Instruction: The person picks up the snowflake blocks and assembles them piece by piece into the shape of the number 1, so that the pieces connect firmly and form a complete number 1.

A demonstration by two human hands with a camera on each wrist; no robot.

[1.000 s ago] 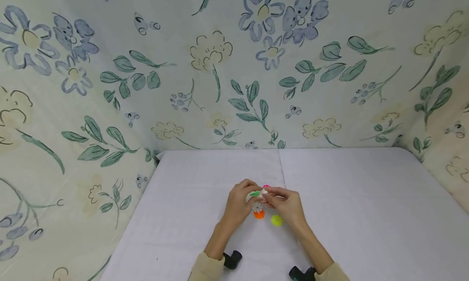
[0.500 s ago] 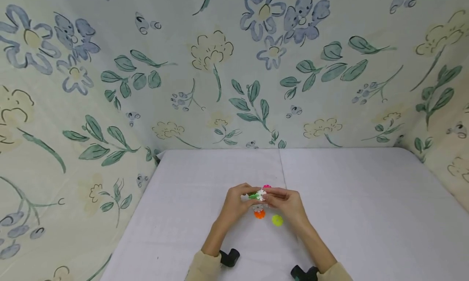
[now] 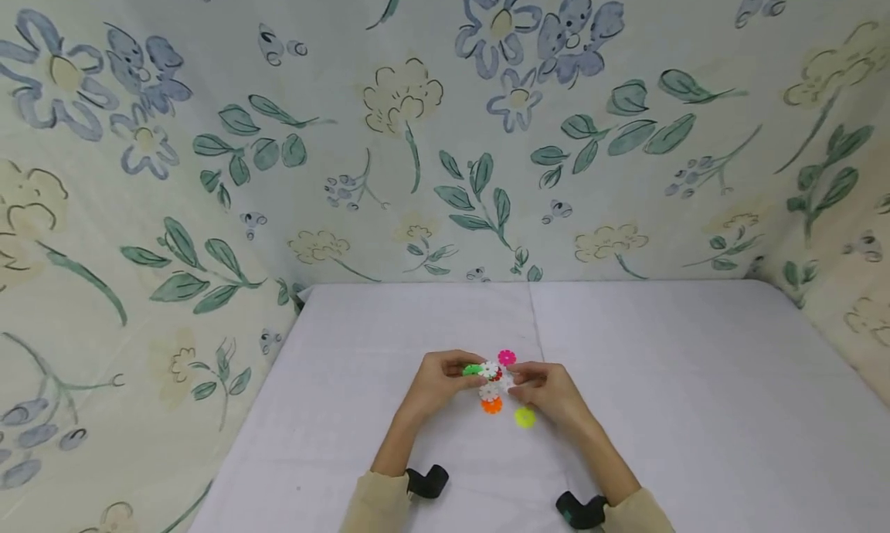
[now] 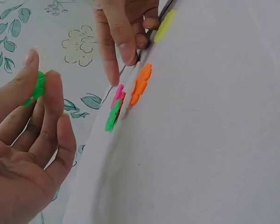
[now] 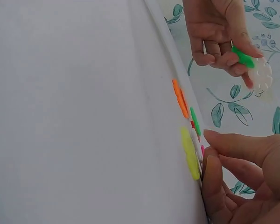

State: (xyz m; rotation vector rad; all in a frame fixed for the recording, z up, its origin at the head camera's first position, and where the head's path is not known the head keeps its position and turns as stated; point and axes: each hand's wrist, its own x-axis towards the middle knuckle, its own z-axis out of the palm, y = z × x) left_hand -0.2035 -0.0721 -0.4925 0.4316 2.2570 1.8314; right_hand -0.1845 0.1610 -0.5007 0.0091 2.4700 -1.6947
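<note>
Here is the left hand (image 3: 441, 380) with a green scalloped disc (image 3: 473, 370) pinched between thumb and fingers, raised above the table (image 3: 361, 417), a white scalloped disc (image 5: 262, 77) sticking out from it beyond the fingertips! Across from it comes the right hand (image 3: 554, 392), thumb and fingertips close together beside the pale discs at the middle (whether anything sits between them, I cannot tell). And around the two hands, a pink disc (image 3: 507, 358) lies beyond, an orange disc (image 3: 491, 405) on the near side, and a yellow disc (image 3: 524, 418) near the right wrist.
</note>
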